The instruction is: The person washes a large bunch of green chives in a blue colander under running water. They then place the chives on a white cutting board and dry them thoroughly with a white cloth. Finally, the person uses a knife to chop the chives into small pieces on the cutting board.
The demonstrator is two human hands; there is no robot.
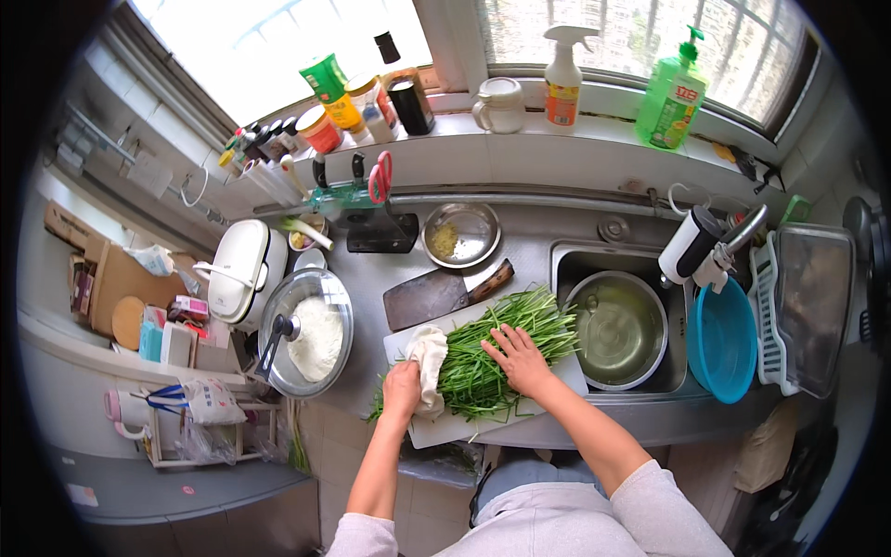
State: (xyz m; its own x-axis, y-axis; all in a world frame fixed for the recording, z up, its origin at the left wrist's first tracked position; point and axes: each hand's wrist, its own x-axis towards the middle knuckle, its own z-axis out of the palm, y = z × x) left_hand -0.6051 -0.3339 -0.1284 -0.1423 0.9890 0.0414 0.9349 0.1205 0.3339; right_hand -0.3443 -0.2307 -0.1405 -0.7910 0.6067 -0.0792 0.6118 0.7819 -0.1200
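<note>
A large bunch of green garlic chives or similar long leaves (480, 369) lies across a white cutting board (445, 435). My left hand (402, 390) is closed on a cream cloth (430, 355) that lies over the leaves near the board's left side. Spread flat on top of the leaves, my right hand (518, 358) has its fingers apart and grips nothing. Just behind the board rests a cleaver (428, 299) with a wooden handle. A steel dish (480, 240) holding a small heap of minced yellowish food stands farther back.
On the left, a lidded glass-topped pan (341, 299) contains white flour-like powder, beside a white appliance (240, 268). A knife block (383, 233) stands at the back. To the right, the sink (679, 362) holds a steel basin of water (619, 334); a blue basin (724, 348) leans beyond it.
</note>
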